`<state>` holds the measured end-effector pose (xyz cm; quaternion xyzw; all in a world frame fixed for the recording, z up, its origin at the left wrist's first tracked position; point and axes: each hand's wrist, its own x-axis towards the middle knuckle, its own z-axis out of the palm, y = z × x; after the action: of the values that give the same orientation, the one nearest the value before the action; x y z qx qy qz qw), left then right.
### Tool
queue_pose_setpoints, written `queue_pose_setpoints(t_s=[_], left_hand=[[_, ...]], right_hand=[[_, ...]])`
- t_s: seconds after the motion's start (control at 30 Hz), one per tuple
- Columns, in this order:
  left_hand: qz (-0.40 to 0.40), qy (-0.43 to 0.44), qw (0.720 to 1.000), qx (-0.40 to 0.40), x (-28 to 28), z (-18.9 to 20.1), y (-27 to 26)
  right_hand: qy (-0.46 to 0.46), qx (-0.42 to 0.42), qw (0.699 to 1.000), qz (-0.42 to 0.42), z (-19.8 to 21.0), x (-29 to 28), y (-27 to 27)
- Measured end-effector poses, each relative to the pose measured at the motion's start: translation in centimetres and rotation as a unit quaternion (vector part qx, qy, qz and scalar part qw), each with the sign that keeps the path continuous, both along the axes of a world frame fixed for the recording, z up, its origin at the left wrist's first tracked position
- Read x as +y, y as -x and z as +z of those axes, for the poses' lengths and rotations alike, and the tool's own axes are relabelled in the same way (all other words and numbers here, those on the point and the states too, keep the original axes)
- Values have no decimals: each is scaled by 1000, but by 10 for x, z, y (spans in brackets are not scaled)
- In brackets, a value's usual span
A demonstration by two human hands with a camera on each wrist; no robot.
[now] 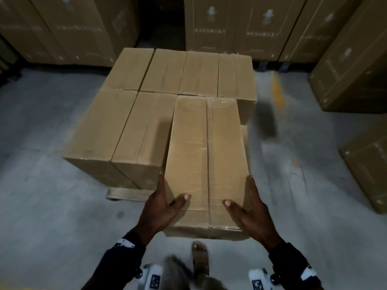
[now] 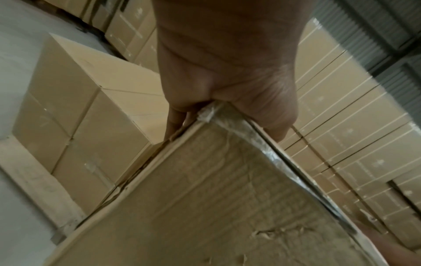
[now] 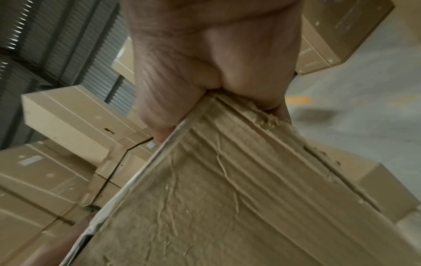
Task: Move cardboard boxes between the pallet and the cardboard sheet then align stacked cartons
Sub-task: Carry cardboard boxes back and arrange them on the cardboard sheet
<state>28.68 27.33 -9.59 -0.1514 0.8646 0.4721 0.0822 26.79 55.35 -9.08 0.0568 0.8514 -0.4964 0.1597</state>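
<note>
I hold a long brown taped carton [image 1: 205, 155] by its near end. My left hand [image 1: 165, 204] grips the near left corner, thumb on top and fingers down the side. My right hand [image 1: 247, 204] grips the near right corner the same way. In the left wrist view, my left hand [image 2: 227, 72] clasps the carton's [image 2: 205, 207] wrapped corner. The right wrist view has my right hand [image 3: 212, 63] on the carton's [image 3: 216, 198] scuffed end. Its far end reaches the right front of a stack of like cartons [image 1: 146, 97] standing on a cardboard sheet [image 1: 125, 194]. Whether it rests on the stack I cannot tell.
Tall walls of cartons stand at the back [image 1: 240, 26], back left [image 1: 62, 28] and right [image 1: 351, 70], and a lone carton [image 1: 368, 170] lies on the floor at the right. A yellow floor mark [image 1: 277, 91] shows beyond the stack. My sandalled foot [image 1: 200, 258] is under the carton's near end.
</note>
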Motion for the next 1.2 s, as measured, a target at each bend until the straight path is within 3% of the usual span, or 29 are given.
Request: queue_pose_setpoints(t_s=[0.27, 0.4, 0.53, 0.73, 0.9, 1.2], left_hand=[[-23, -4, 1000, 12, -51, -88, 108], [-37, 83, 996, 26, -60, -147, 154], [-63, 173, 980, 69, -69, -189, 188], [-92, 248, 962, 68, -87, -238, 221], [-96, 269, 954, 88, -90, -262, 240], [-103, 328, 936, 77, -88, -270, 267]], right_hand=[[14, 6, 999, -40, -84, -54, 97], [15, 3, 998, -67, -144, -65, 144], [42, 13, 996, -78, -187, -71, 172], [63, 14, 995, -71, -240, -91, 204], [75, 30, 995, -64, -268, -92, 224], [39, 50, 996, -69, -287, -91, 248]])
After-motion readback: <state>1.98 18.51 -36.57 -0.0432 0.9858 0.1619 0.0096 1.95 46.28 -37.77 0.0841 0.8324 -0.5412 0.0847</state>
